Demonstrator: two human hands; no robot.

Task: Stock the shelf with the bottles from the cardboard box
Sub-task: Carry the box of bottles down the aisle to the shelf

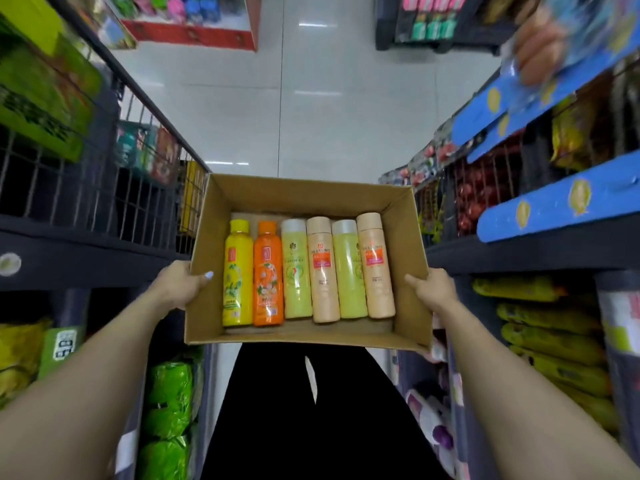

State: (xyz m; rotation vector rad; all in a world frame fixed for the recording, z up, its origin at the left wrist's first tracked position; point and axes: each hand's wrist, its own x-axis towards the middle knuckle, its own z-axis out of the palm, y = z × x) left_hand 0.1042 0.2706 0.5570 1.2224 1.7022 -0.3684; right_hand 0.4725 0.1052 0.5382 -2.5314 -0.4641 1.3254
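Note:
I hold an open cardboard box [403, 233] level in front of me, above a store aisle. My left hand [181, 284] grips its left wall, thumb over the rim. My right hand [433, 289] grips the right wall the same way. Several bottles lie flat side by side on the box floor, caps pointing away from me: a yellow bottle [237, 278], an orange bottle [267, 275], two pale green bottles [297, 271] [349, 271] and two beige bottles [323, 275] [375, 268].
Dark shelving on the left [69, 251] holds green and yellow packs behind wire racks. Shelves on the right [519, 254] with blue price strips [561, 202] carry yellow and red bags. A white tiled floor [311, 116] runs ahead between them to far displays.

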